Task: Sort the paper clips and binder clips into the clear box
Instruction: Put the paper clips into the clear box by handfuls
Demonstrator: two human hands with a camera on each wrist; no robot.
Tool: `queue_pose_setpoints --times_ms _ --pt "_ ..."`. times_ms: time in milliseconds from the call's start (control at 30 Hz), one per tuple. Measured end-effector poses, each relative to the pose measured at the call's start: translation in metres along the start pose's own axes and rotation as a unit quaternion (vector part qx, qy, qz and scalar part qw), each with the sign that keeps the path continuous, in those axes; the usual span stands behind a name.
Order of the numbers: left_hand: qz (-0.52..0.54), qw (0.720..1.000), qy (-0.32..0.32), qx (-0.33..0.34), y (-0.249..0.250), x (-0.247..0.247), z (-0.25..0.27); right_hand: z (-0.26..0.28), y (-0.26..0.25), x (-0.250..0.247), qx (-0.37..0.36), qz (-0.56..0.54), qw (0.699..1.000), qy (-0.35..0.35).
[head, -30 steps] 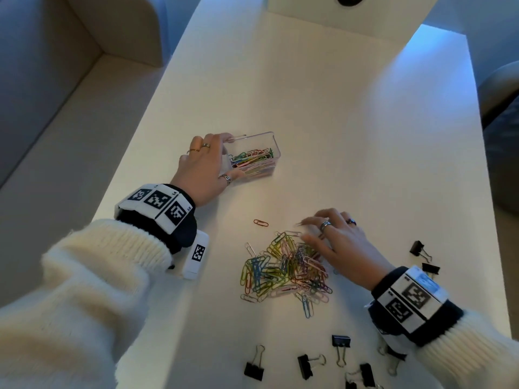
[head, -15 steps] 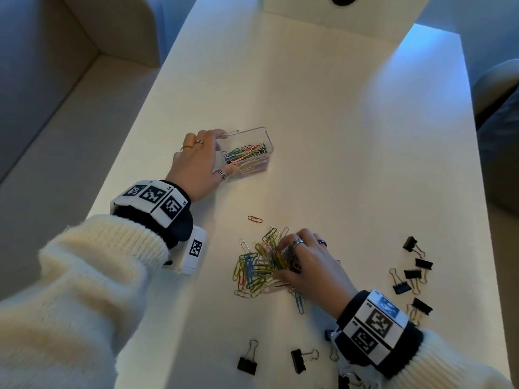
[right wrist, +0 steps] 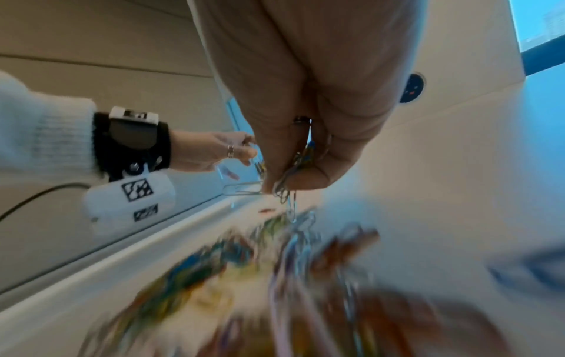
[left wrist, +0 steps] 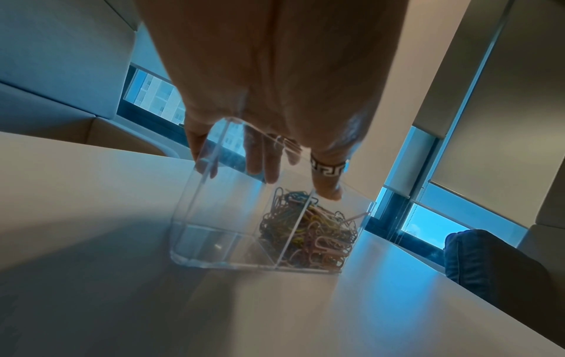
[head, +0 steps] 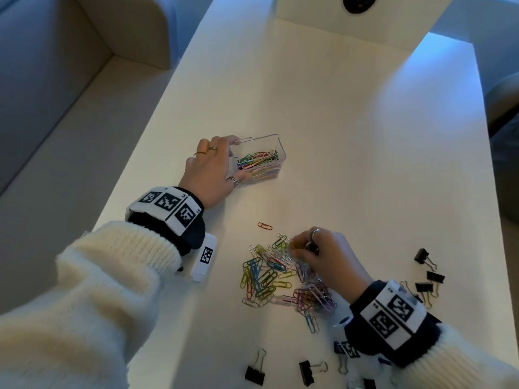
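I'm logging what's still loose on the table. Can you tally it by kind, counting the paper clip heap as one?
Binder clips in clear view: 5, more partly hidden
Paper clip heap: 1
Lone red paper clip: 1
Total: 7

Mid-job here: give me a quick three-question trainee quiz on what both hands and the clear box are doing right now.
1. True or false: the left hand holds the clear box.
2. What is in the right hand's grip? A) binder clip B) bunch of paper clips C) nothing
3. Fill in: the box compartment nearer the left wrist camera holds ____ clips.

Key: 1 true; 2 B; 3 no. The binder clips lie on the table.
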State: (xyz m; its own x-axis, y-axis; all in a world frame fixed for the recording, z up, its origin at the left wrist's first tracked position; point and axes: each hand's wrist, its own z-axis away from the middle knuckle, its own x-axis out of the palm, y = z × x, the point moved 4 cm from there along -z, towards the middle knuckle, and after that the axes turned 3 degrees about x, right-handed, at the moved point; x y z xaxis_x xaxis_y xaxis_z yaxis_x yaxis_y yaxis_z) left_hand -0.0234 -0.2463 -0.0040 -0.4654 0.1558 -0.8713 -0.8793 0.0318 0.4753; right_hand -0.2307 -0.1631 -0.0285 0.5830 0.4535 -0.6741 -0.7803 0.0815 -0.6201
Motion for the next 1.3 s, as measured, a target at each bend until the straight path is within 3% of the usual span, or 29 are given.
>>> queue_pose_setpoints --times_ms 233,400,533,733,833,933,1067,1233,1300 --pt "0.001 1.000 0.003 0.000 -0.002 0.000 0.000 -0.045 -0.058 -0.058 -0.067 -0.046 0.992 0.094" --pt "-0.012 1.000 0.004 -0.001 -0.002 0.001 0.000 -0.087 -0.093 -0.073 -0.146 0.023 0.974 0.174" --pt "-0.034 0.999 0.003 0.004 -0.003 0.002 0.000 -0.107 -0.106 -0.056 -0.182 0.081 0.968 0.154" --pt "-0.025 1.000 0.009 0.009 -0.004 0.003 0.000 -0.107 -0.094 -0.051 -0.195 0.010 0.970 0.143" --pt "-0.025 1.000 0.006 0.009 -0.004 0.003 -0.001 -0.098 -0.088 -0.055 -0.229 0.025 0.960 0.160" --pt "-0.028 1.000 0.008 0.008 -0.004 0.002 -0.001 -0.095 -0.088 -0.051 -0.253 0.119 0.950 0.142" --pt "-0.024 1.000 0.004 0.008 -0.003 0.003 -0.001 -0.101 -0.080 -0.036 -0.236 0.285 0.927 0.069" --pt "-0.022 1.000 0.002 0.008 -0.003 0.002 -0.002 -0.096 -0.080 -0.048 -0.250 0.251 0.922 0.153" --pt "-0.020 1.000 0.004 0.006 -0.003 0.002 -0.001 -0.095 -0.080 -0.044 -0.248 0.304 0.906 0.161"
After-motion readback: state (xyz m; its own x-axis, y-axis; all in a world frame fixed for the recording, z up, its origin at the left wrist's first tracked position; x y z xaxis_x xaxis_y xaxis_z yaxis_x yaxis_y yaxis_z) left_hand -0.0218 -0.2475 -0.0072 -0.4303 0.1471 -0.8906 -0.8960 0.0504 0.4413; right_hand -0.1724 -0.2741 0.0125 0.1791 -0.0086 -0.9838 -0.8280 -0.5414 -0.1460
